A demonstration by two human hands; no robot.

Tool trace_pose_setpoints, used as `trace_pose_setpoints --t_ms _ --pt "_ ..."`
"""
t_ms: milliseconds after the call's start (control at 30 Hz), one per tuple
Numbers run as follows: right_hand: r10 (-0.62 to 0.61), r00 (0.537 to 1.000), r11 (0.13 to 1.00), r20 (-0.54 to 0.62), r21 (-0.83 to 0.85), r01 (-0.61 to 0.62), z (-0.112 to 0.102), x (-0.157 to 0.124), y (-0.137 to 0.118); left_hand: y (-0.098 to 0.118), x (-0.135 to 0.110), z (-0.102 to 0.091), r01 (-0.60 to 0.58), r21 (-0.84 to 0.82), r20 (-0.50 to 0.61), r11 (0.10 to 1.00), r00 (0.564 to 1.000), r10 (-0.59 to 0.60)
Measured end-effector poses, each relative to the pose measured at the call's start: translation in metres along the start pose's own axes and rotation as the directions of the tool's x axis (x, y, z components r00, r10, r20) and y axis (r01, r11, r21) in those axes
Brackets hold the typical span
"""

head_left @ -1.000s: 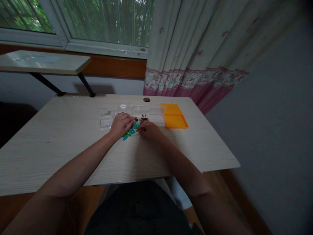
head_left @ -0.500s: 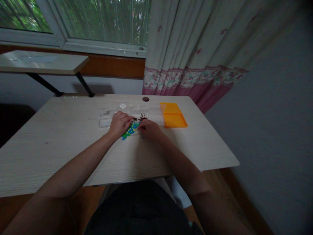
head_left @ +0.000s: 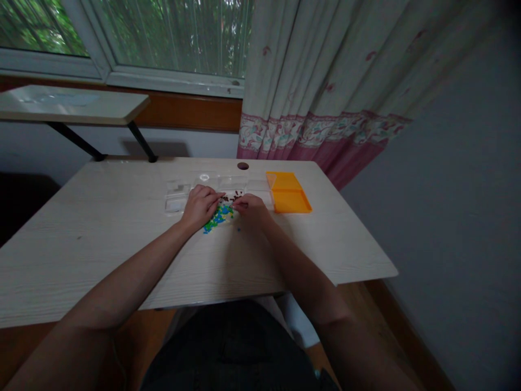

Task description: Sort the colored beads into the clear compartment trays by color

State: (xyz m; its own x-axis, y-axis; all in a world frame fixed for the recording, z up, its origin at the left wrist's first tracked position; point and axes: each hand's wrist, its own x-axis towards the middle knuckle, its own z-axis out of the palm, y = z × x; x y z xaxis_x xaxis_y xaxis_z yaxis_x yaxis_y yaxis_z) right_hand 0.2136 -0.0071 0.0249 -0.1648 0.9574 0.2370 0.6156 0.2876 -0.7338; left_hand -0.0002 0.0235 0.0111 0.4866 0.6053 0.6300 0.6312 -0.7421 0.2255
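Observation:
A pile of small blue, green and yellow pieces (head_left: pixel 220 216) lies on the table between my hands. Just behind it are dark brown pieces (head_left: pixel 236 195), in or beside a clear plastic box. My left hand (head_left: pixel 200 207) rests at the pile's left side, fingers stretched toward the brown pieces and thumb apart. On the right, my right hand (head_left: pixel 253 208) has thumb and fingertips pinched together at the pile's upper right edge. Whatever sits in that pinch is too small to make out.
Clear plastic boxes (head_left: pixel 175 203) stand in a row behind and beside my hands. An open orange box (head_left: pixel 291 200) lies to the right. One blue piece (head_left: pixel 239 229) lies apart near my right wrist. A raised shelf (head_left: pixel 73 103) stands at the back left.
My right hand has moved slightly up and away from the coloured pile, toward the brown pieces, uncovering the pile's right edge. The left hand has stayed nearly in place.

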Motion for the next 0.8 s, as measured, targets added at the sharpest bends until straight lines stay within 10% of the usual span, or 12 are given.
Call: trace_pose_setpoints --t_ms 300,800 --pt "0.267 0.961 0.852 0.078 0.446 -0.273 -0.0029 0.0034 -0.0026 0.0069 -0.0002 -0.0017 -0.094 -0.092 0.032 0.991 0.995 0.097" --pt "0.285 0.937 0.728 0.202 0.591 -0.348 0.0012 -0.0014 -0.0063 0.0098 0.0007 -0.0048 -0.097 -0.097 0.01 0.991 0.995 0.099"
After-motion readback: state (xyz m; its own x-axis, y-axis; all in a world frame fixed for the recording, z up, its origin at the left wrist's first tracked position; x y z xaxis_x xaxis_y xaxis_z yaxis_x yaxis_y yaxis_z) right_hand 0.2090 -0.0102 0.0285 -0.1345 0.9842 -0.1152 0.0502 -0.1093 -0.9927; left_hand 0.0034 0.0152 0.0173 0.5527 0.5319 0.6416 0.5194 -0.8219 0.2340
